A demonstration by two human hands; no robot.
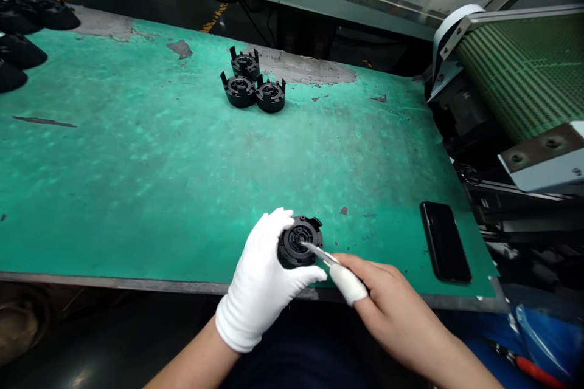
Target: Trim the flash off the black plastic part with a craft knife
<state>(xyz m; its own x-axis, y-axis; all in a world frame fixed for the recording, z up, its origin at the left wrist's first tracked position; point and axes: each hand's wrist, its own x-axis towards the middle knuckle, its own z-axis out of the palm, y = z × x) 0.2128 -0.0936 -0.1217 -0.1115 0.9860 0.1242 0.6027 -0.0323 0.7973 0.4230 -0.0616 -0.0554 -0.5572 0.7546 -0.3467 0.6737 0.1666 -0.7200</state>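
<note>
My left hand (267,270), in a white glove, is wrapped around a round black plastic part (298,240) near the front edge of the bench. Ring-shaped ridges and small posts show on the part's upper face, and a tab sticks up from its rim. My right hand (381,292) is bare except for a white cover on the thumb. Between its thumb and fingers it pinches a slim knife (322,253), whose pale blade tip reaches the middle of the black part. Whether the tip touches the surface I cannot tell.
Three similar black parts (255,85) stand together toward the back of the green bench (182,164). A black phone (444,242) lies at the right. Dark pieces (27,30) sit at the far left. A green conveyor belt (529,67) rises beyond the right edge; red-handled pliers (524,364) lie below.
</note>
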